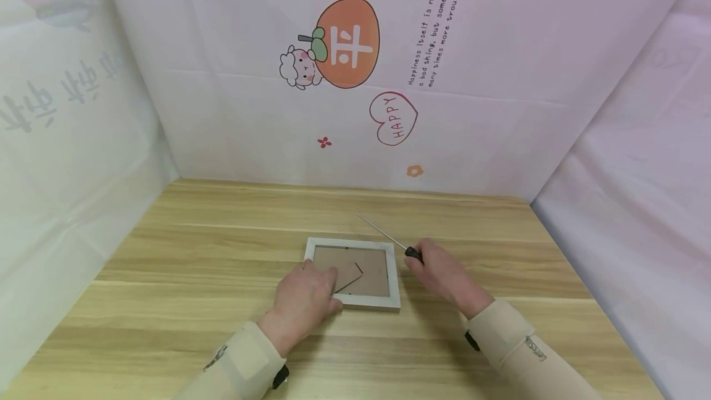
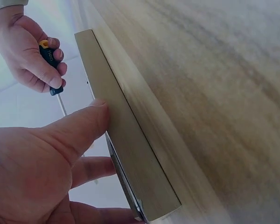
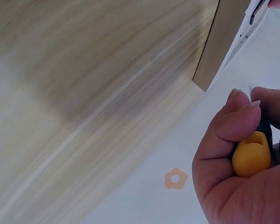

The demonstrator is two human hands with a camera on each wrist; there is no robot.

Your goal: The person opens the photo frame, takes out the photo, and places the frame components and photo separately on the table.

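Picture frame (image 1: pixel 373 264) lies flat on the desk (image 1: pixel 222 301), brown back up. Left hand (image 1: pixel 302 298) pinches its near-left corner; right hand (image 1: pixel 444 271) grips a screwdriver (image 1: pixel 413 255), tip clear beyond it. Step: steadying, I judge; next likely calls for bringing tip to backing.

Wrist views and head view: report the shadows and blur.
Head view: soft shadow on the tabletop near the right hand; left wrist view: wood grain blurred, picture frame edge clearer; right wrist view: broad, soft-edged shadow on the wood, screwdriver end fairly sharp.
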